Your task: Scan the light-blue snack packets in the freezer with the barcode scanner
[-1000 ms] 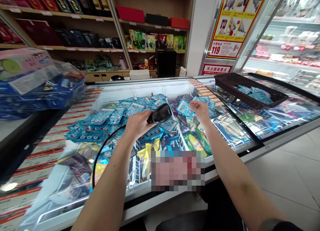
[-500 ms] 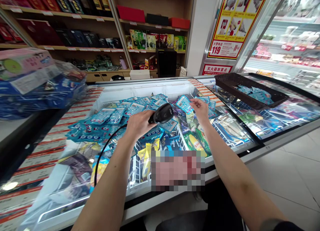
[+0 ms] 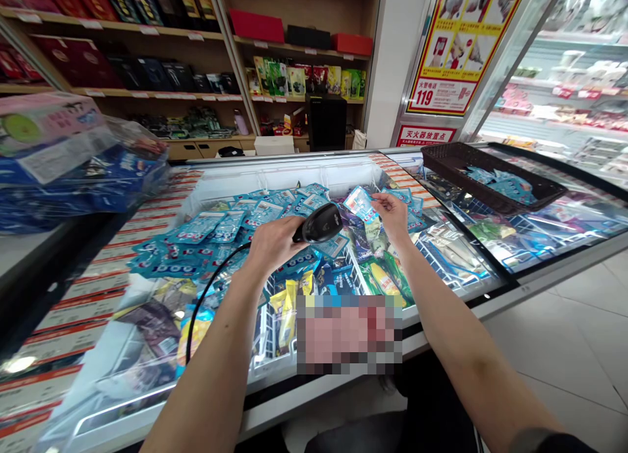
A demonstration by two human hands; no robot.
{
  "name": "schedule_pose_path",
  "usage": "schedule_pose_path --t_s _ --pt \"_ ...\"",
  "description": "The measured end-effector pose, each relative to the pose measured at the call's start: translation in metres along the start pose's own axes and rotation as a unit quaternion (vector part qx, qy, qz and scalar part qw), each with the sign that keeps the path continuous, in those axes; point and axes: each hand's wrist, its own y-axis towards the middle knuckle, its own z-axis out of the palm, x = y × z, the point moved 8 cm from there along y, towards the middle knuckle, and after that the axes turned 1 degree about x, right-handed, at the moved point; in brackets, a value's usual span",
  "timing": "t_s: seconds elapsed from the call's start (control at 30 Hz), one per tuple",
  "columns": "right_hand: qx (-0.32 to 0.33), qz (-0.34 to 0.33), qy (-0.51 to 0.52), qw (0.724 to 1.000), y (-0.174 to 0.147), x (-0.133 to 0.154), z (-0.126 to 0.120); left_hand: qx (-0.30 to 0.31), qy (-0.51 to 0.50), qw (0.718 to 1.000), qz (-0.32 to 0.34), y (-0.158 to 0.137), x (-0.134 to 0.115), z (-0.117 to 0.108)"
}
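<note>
My left hand (image 3: 273,245) grips a black corded barcode scanner (image 3: 320,224), its head turned toward the right. Between the thumb and fingers of my right hand (image 3: 391,212) is the edge of a blue packet (image 3: 361,204) with a whitish printed label facing up. Under the left hand and scanner spreads a heap of similar blue packets (image 3: 196,229), lying on the glass top of the freezer (image 3: 152,391). More blue packets (image 3: 415,207) lie just behind my right hand. The scanner's cable (image 3: 200,302) curves down past my left forearm.
A dark woven basket (image 3: 490,188) with some blue packets stands on the freezer at right. Plastic-wrapped boxes (image 3: 73,158) sit at the left. Frozen bags (image 3: 385,279) show in wire baskets beneath the glass. Shelves (image 3: 161,96) stand behind. A pixelated patch hides the front middle.
The packet in my right hand has tilted slightly and shifted a little left, its label now looking whiter. The scanner has moved very slightly to the right.
</note>
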Motion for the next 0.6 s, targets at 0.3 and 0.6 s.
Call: schedule_pose_path --t_s 0.3,0.6 --pt "-0.027 0.003 -0.050 0.998 0.002 -0.004 -0.008 -0.006 -0.001 1.000 0.002 -0.001 -0.002 0.000" --pt "-0.118 0.062 -0.136 0.982 0.007 -0.034 -0.047 0.003 0.024 1.000 0.007 0.000 0.001 0.003"
